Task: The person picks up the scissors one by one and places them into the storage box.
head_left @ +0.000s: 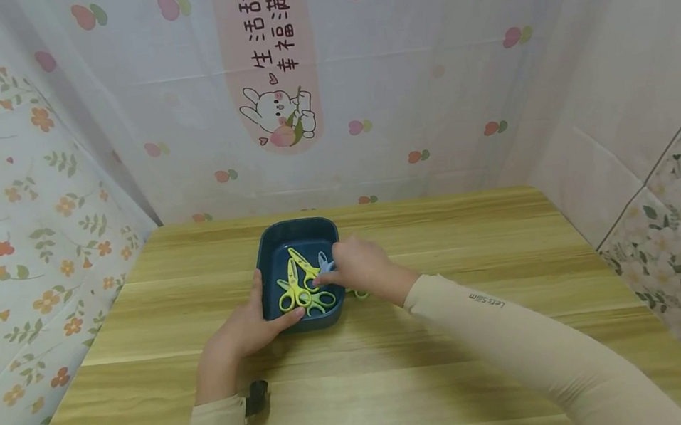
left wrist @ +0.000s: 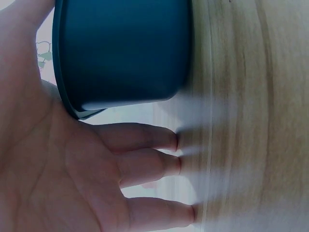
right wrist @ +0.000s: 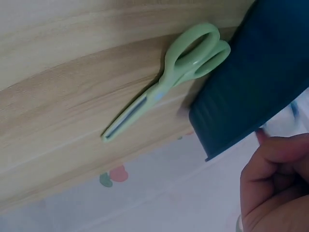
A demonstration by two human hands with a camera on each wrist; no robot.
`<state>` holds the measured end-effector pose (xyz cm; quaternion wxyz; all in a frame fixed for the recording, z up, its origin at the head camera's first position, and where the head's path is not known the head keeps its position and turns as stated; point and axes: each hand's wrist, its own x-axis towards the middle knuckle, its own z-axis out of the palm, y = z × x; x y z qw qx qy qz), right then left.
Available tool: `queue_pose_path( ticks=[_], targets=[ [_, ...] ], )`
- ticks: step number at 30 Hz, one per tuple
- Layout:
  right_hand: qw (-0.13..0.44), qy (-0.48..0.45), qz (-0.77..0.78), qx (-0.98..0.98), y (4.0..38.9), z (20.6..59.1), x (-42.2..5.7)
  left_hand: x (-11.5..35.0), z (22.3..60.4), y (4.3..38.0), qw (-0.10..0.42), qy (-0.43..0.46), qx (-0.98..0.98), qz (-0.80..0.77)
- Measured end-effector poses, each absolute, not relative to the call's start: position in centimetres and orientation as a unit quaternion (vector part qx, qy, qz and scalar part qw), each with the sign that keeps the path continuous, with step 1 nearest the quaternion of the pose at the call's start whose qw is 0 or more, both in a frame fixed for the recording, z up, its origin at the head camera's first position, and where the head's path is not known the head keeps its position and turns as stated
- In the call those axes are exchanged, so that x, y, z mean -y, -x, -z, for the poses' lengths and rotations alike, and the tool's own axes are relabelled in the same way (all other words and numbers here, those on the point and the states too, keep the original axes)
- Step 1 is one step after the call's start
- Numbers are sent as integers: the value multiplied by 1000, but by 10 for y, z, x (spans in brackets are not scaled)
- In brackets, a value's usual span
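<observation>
A dark blue bin point(head_left: 294, 229) holds several scissors, among them yellow scissors point(head_left: 293, 294) with their handles toward the near side. My left hand point(head_left: 246, 329) grips the bin's near-left corner, thumb over the rim and index finger along the outer left wall. In the left wrist view, the other fingers point(left wrist: 149, 166) reach down to the table. At the right rim, my right hand point(head_left: 360, 264) pinches light blue scissors point(head_left: 324, 261), whose handles its fingers hide. Pale green scissors point(right wrist: 169, 79) lie on the table against the bin's right side, mostly hidden under the right hand in the head view.
The wood-grain table point(head_left: 464, 368) extends around the bin. A printed curtain point(head_left: 427, 86) hangs behind its far edge, with flowered cloth point(head_left: 9, 249) on the left. A black strap piece point(head_left: 257, 397) sticks out at the left wrist.
</observation>
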<state>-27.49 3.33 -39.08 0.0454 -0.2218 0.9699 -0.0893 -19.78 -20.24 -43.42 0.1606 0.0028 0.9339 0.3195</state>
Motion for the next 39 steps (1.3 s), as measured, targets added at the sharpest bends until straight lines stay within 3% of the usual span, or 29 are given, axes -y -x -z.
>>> queue_pose_path(
  ticks=[20,39],
  targets=[
    [18,217,113,-970,286,391,-49,202,433,196,162,-2,-932,-325],
    [35,200,106,-974,288,393,-73,200,429,194,165,3,-931,-325]
  ],
)
